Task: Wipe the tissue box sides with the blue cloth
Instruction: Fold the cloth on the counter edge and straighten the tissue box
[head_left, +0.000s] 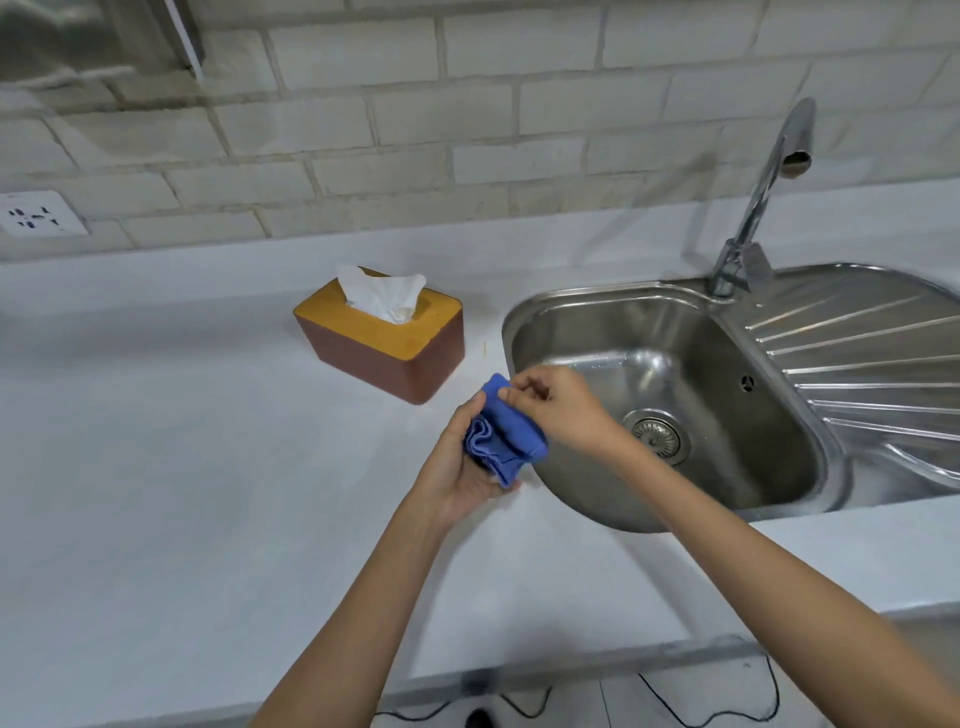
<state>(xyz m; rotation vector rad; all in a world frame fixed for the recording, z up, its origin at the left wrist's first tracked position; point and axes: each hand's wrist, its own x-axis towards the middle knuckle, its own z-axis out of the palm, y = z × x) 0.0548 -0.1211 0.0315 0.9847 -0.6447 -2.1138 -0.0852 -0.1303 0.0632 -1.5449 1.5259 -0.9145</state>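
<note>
A brown tissue box (395, 364) with a yellow-orange lid and a white tissue sticking out stands on the white counter, left of the sink. In front of it, above the counter's middle, a folded blue cloth (506, 434) lies in the palm of my left hand (457, 467), whose fingers curl around it. My right hand (561, 408) pinches the cloth's upper edge with thumb and fingertips. Both hands are a short way in front of and to the right of the box, not touching it.
A steel sink (670, 322) with a drain and ribbed drainer lies to the right, its rim just beside my hands. A chrome tap (763, 192) rises behind it. A wall socket (39, 213) sits at far left on the brick wall. White counter (182, 441) stretches left.
</note>
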